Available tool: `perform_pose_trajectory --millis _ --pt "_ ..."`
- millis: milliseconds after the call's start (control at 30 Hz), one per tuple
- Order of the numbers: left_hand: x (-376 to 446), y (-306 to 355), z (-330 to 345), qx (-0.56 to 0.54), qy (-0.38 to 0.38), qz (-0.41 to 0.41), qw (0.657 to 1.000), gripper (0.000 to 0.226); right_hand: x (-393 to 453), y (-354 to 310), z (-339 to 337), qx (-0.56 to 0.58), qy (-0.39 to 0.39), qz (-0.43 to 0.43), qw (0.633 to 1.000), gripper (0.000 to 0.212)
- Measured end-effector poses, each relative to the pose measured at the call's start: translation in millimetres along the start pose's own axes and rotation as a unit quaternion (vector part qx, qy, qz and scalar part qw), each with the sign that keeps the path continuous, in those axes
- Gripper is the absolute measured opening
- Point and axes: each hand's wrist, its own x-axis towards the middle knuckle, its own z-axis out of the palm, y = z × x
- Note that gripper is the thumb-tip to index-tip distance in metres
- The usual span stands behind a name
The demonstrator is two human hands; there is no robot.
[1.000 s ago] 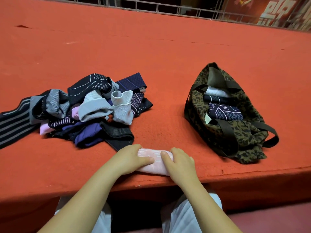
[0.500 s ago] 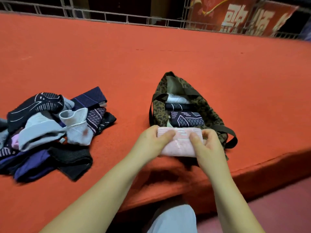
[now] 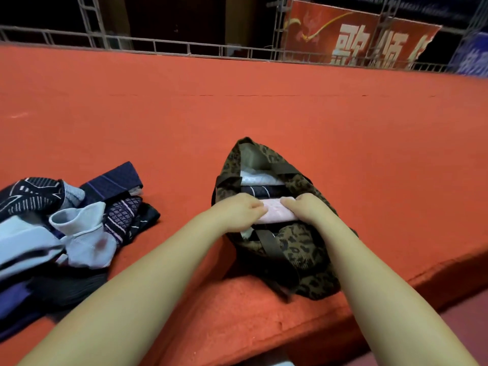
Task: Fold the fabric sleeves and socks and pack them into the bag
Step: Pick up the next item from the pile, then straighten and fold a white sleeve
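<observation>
Orange felt covers the worktop (image 3: pixel 290 114), with a metal railing and a red banner (image 3: pixel 353 35) at 12 o'clock. Over the mouth of the leopard-print bag (image 3: pixel 311 260) both hands hold a folded pink piece (image 3: pixel 274 213): the left hand (image 3: pixel 237 212) pinches its 9 o'clock end, the right hand (image 3: pixel 306 210) its 3 o'clock end, fingers curled on the cloth. It looks light, soft and limp, likely to spring open, so gripping both ends across the fold suits it. Folded pieces already fill the bag's far side, and a dark strap (image 3: pixel 269 244) crosses the near opening. An unfolded pile (image 3: pixel 66 228) waits at 9 o'clock.
</observation>
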Motion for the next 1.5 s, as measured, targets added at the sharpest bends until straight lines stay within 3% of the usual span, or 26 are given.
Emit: perform_pose_trajectory --millis 133,267,333,400,467,533,633,833,1000,1200,1400,1500 --pt "8.1 -8.9 9.9 0.047 -0.015 -0.015 0.999 0.039 13.4 6.3 10.4 0.031 0.048 0.038 0.998 0.042" --pt "18.7 -14.3 13.2 0.027 -0.003 -0.029 0.999 0.052 12.9 4.1 12.4 0.001 0.081 0.050 0.995 0.046" --pt "19.6 -15.4 14.0 0.020 0.008 -0.034 0.999 0.046 3.6 6.9 10.8 -0.052 0.174 0.013 0.983 0.045" --pt "21.1 -17.5 13.8 0.021 0.046 -0.040 0.998 0.036 -7.3 7.7 11.4 -0.076 0.266 -0.108 0.955 0.033" --pt "22.8 -18.9 14.8 0.003 0.095 -0.059 0.994 0.033 -15.2 6.9 16.2 -0.076 0.216 -0.241 0.943 0.031" --pt "20.7 -20.2 16.3 -0.026 0.114 -0.070 0.991 0.032 -18.7 6.4 24.8 -0.090 0.128 -0.297 0.942 0.035" --pt "1.0 -25.0 16.1 -0.073 0.122 -0.067 0.988 0.032 -19.6 5.6 24.8 -0.057 0.098 -0.275 0.955 0.032" --pt "-85.9 -75.2 -1.9 -0.126 0.174 -0.103 0.971 0.024 -53.5 -37.7 21.2 0.020 0.141 -0.281 0.949 0.021" --pt "-168.9 -118.7 -20.5 -0.152 0.200 -0.163 0.954 0.007 -96.2 -100.5 70.6 0.122 0.026 -0.329 0.936 0.012" --pt "-225.0 -149.0 -50.3 -0.117 0.279 -0.203 0.931 0.009 -121.3 -151.1 146.6 0.157 -0.116 -0.338 0.921 0.011" --pt "-221.7 -167.7 -89.2 0.002 0.416 -0.168 0.893 0.038 -139.5 -173.2 182.6 0.180 -0.166 -0.335 0.910 0.008" --pt "-204.5 -173.0 -105.2 0.014 0.328 -0.210 0.921 0.051 -147.0 -174.1 182.3 0.202 -0.178 -0.316 0.910 0.011"
